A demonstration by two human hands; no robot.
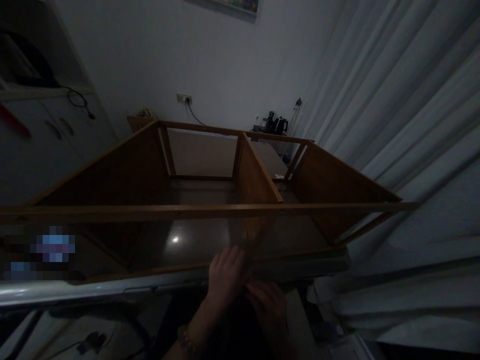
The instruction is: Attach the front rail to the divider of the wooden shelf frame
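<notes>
A brown wooden frame [210, 212] with side panels and a middle divider [258, 167] stands in front of me. My left hand [227, 270], with a beaded bracelet at its wrist, is at the frame's lower front rail, by the foot of the middle upright. Its fingers are curled over the wood there. Just right of it and lower, my right hand [268, 300] has its thumb and fingertips pinched together close to the left hand. Dim light hides whatever lies between those fingertips.
A pale metal bar [93, 289] runs below the frame at left. White curtains [423, 150] hang close on the right. Black kettles [279, 124] stand behind the frame near the wall socket [183, 98]. White cabinets [56, 130] line the left side.
</notes>
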